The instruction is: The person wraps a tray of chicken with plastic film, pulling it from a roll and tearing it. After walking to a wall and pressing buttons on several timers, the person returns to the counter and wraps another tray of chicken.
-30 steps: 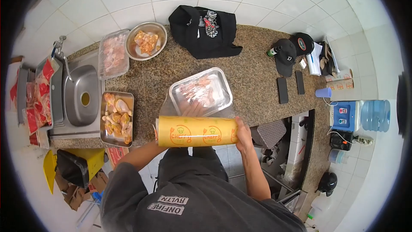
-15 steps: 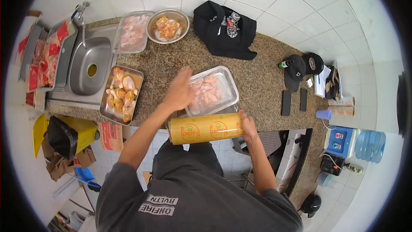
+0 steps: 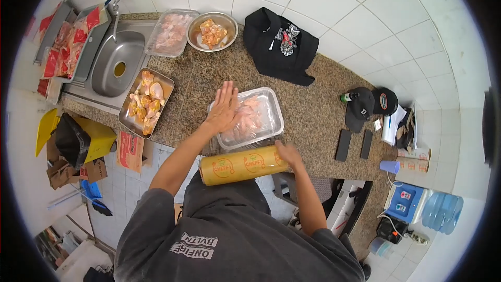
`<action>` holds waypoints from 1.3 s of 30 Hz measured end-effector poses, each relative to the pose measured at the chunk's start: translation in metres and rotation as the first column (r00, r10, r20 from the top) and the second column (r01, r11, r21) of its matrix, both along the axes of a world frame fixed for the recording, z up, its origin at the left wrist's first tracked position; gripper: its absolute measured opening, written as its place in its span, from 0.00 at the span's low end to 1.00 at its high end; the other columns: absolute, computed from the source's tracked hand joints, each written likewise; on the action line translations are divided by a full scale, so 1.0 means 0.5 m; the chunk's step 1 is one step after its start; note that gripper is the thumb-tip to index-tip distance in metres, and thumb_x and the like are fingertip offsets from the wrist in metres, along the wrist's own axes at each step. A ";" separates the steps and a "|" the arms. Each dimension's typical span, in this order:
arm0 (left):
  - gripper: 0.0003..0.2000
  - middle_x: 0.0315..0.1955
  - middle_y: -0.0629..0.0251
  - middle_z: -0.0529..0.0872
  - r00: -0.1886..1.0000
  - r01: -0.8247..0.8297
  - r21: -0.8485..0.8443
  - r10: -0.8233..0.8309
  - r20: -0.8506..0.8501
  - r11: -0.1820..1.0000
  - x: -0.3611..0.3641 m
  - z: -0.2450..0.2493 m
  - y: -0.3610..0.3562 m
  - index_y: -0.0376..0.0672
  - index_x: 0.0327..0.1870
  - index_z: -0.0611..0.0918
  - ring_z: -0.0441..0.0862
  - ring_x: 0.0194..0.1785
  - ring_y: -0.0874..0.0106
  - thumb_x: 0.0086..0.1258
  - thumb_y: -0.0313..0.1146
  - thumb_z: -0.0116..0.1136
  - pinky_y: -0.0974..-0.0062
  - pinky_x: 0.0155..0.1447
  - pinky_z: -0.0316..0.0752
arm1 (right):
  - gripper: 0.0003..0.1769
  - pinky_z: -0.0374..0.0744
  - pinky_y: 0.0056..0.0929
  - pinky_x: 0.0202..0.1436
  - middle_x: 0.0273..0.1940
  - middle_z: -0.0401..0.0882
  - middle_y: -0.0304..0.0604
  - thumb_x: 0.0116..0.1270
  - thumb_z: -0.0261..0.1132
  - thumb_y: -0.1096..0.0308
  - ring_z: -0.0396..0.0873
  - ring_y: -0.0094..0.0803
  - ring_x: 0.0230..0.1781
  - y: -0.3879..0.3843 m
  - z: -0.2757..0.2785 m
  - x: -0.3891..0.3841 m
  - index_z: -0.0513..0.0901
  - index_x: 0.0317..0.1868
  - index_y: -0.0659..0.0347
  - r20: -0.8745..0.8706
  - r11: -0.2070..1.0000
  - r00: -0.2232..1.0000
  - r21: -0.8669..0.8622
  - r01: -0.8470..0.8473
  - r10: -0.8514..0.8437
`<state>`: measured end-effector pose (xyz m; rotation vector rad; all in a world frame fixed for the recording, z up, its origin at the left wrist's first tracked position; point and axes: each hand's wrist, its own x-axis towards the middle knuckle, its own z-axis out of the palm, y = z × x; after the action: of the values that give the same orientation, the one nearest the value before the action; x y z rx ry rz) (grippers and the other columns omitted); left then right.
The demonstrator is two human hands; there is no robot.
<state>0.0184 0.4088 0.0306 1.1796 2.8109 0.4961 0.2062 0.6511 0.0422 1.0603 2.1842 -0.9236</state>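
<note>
A clear plastic tray (image 3: pixel 271 105) with pale raw chicken pieces (image 3: pixel 247 119) rests on the granite counter, a shiny film lying over at least part of it. My left hand (image 3: pixel 224 108) lies flat against the tray's left side, fingers stretched out. At the counter's front edge, my right hand (image 3: pixel 288 154) grips the right end of a yellow roll of plastic wrap (image 3: pixel 240 164) printed with "CHEFFY". The roll sits crosswise just in front of the tray, close to my body.
Left of the tray stands a metal pan of chicken drumsticks (image 3: pixel 146 103), beside the sink (image 3: pixel 117 65). Behind are a second chicken tray (image 3: pixel 171 34), a metal bowl (image 3: pixel 212 31) and a black garment (image 3: pixel 281 44). Caps (image 3: pixel 360 108) and phones (image 3: pixel 343 145) lie to the right.
My left hand, blurred before, now rests flat with its fingers extended at the tray's left side. My right hand still holds the roll. The whole view has shifted and turned slightly.
</note>
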 end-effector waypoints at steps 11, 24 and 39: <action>0.29 0.37 0.30 0.82 0.532 -0.809 0.080 0.668 0.520 0.582 0.121 -0.082 -0.043 0.26 0.48 0.78 0.79 0.43 0.35 0.79 0.50 0.37 0.45 0.51 0.71 | 0.33 0.73 0.52 0.58 0.49 0.81 0.67 0.76 0.46 0.45 0.79 0.62 0.52 0.065 -0.088 -0.212 0.79 0.50 0.71 -0.461 0.989 0.878 0.128 -0.075 0.126; 0.31 0.32 0.33 0.83 0.683 -0.729 0.440 0.604 0.410 0.525 -0.161 0.261 -0.061 0.26 0.35 0.81 0.81 0.42 0.42 0.78 0.51 0.36 0.53 0.50 0.71 | 0.29 0.71 0.28 0.34 0.25 0.76 0.35 0.79 0.51 0.50 0.69 0.20 0.29 0.098 0.304 -0.486 0.80 0.32 0.69 -0.807 0.937 0.583 -0.268 -0.224 -0.092; 0.33 0.38 0.31 0.83 0.417 -0.836 0.008 0.625 0.660 0.549 0.307 0.016 -0.183 0.28 0.39 0.83 0.80 0.48 0.38 0.80 0.54 0.33 0.50 0.53 0.73 | 0.28 0.75 0.39 0.40 0.28 0.80 0.57 0.79 0.48 0.53 0.78 0.36 0.31 -0.078 -0.040 0.052 0.81 0.37 0.73 -0.569 0.987 0.819 -0.159 -0.017 -0.078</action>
<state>0.1721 0.3174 0.0386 -0.3804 2.5148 1.1880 0.2323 0.6123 0.0221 0.8063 2.5087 -1.5697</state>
